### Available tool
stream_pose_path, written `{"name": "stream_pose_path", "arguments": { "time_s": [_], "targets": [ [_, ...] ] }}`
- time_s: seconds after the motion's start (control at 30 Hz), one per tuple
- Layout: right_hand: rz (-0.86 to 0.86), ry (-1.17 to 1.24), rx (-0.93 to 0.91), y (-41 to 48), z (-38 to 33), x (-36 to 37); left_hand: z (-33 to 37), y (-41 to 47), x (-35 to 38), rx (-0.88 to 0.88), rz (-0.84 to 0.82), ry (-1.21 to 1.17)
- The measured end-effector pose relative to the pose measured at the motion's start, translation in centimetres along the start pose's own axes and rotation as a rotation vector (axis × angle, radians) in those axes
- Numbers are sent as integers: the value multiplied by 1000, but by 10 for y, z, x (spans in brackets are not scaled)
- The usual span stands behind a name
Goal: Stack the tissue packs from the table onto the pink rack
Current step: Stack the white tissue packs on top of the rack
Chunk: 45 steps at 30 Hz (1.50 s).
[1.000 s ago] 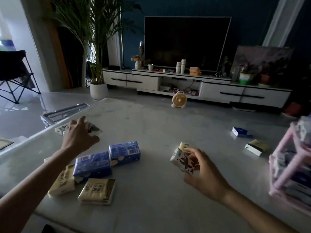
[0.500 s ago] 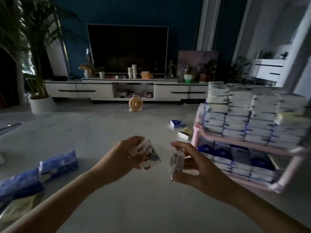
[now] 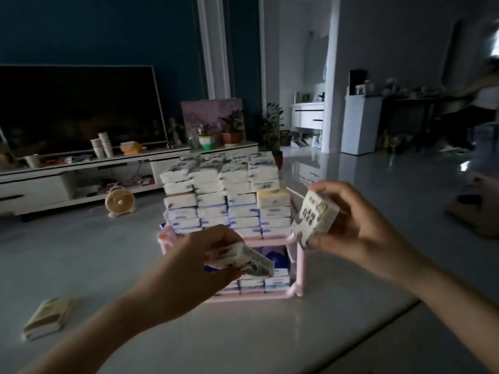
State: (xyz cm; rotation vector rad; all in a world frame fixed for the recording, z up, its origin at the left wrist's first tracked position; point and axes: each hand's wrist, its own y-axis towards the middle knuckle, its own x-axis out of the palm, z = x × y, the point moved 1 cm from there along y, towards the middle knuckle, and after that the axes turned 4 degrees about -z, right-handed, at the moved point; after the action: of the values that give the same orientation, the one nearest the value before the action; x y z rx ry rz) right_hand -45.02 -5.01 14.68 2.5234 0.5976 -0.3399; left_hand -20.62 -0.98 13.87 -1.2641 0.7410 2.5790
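Observation:
The pink rack (image 3: 300,263) stands on the pale table (image 3: 243,333) right in front of me, its top shelf piled high with several white tissue packs (image 3: 224,195) and its lower shelf holding more. My left hand (image 3: 194,268) grips a white printed tissue pack (image 3: 248,259) in front of the rack's lower shelf. My right hand (image 3: 351,225) holds another white printed tissue pack (image 3: 313,215) upright beside the right end of the top stack. A yellowish tissue pack (image 3: 48,317) lies on the table at the left.
The table's edge runs diagonally at the lower right. Beyond it are a TV (image 3: 78,109) on a white console (image 3: 81,174), a small fan (image 3: 118,203) on the floor, potted plants, and a blurred person (image 3: 483,103) at the far right.
My view swung right, bringing the rack to the centre. Both hands carried their packs toward it; the left picked its pack up from the table a second ago. The blue packs left the view.

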Motion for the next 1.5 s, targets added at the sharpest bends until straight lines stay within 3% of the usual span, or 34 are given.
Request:
{"name": "stream_pose_path", "arguments": {
  "time_s": [0.1, 0.2, 0.37, 0.6, 0.7, 0.97, 1.03, 1.13, 1.17, 1.27, 1.3, 1.4, 1.5],
  "targets": [
    [169, -65, 13, 33, 24, -36, 7, 24, 11, 20, -10, 13],
    [197, -144, 46, 70, 55, -54, 13, 44, 24, 13, -31, 6],
    [117, -151, 71, 108, 85, -46, 13, 67, 36, -28, -51, -13],
    [39, -505, 64, 119, 103, -41, 10, 78, 48, -10, -67, -68],
    [-27, -537, 32, 113, 98, -39, 9, 80, 53, 1, -70, -42],
    [-154, -485, 155, 107, 111, -38, 11, 81, 69, -59, -61, -40],
    [-33, -379, 173, 95, 105, -44, 12, 79, 72, -96, -44, -35],
    [206, -287, 35, 60, 85, -45, 14, 74, 74, -170, 46, -49],
    [153, -286, -7, 45, 74, -40, 15, 72, 74, -204, 86, -76],
    [-242, -371, 13, 8, 56, -16, 19, 71, 78, -323, 170, -237],
    [-289, -438, -1, 1, 55, -11, 20, 71, 80, -361, 178, -312],
    [-160, -573, -120, 1, 58, -1, 26, 72, 85, -455, 193, -493],
    [-111, -509, -117, 7, 60, 0, 29, 74, 82, -449, 160, -539]
  ]
}}
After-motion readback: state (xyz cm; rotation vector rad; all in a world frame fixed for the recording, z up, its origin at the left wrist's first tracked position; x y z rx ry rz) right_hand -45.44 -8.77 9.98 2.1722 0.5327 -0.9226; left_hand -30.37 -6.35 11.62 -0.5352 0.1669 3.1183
